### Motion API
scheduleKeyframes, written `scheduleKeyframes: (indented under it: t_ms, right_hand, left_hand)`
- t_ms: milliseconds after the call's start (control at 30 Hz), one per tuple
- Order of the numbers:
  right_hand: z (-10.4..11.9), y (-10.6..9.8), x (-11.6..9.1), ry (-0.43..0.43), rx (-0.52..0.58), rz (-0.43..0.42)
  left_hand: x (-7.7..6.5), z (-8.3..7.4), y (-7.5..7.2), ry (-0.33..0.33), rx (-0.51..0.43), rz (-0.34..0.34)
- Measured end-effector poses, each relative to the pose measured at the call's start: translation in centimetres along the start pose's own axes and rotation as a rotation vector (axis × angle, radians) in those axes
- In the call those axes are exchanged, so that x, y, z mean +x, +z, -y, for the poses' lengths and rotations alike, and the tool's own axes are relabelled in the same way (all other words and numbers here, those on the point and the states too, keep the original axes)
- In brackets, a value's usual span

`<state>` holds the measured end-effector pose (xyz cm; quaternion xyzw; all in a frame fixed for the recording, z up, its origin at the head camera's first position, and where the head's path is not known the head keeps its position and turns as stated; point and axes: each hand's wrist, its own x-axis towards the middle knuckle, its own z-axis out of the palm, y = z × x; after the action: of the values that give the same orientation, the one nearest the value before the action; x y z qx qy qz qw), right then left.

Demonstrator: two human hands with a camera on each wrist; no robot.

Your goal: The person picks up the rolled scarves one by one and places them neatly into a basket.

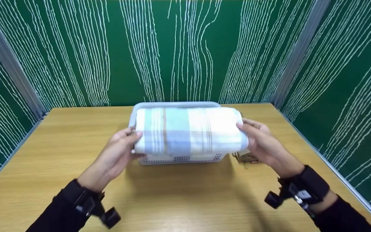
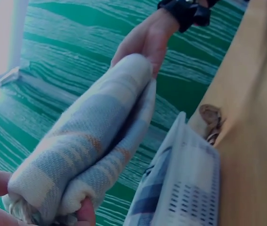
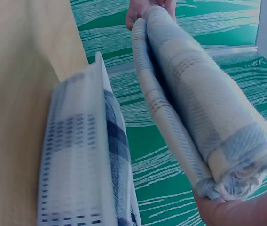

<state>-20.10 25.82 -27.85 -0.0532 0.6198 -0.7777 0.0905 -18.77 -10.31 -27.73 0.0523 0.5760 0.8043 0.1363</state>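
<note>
A rolled plaid scarf (image 1: 188,132) in white, pale blue and mint is held up level over a white plastic basket (image 1: 180,159). My left hand (image 1: 116,151) grips its left end, thumb on top and fingers beneath. The right end is gripped the same way by my right hand (image 1: 267,148). Both wrist views show the roll with a loose folded layer along its underside, and strands like fringe at its end. Inside the basket lies a dark blue checked cloth (image 3: 117,146), mostly hidden from the head view by the scarf.
A small brown stringy thing (image 1: 246,157) lies on the wooden table (image 1: 179,199) just right of the basket. Green panels with white wavy lines (image 1: 185,51) stand behind the table and at both sides, with grey posts (image 1: 301,54) at the corners.
</note>
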Motion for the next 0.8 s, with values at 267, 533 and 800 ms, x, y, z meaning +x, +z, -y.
scheduleKeyframes:
  t_ms: [267,533,800]
  right_hand:
    - [1.4,0.1,3.6,-0.077,0.084,-0.052]
    - [2.4,0.0,6.9,-0.092,0.097,-0.137]
    - [2.0,-0.1,9.8,-0.084,0.080,-0.207]
  left_hand:
    - [3.9,-1.4,0.2,0.029,0.001,-0.061]
    - [7.3,-2.5,0.1,0.051,0.023,-0.086]
    - [10.4,-2.5,-0.6,0.088,-0.009,-0.148]
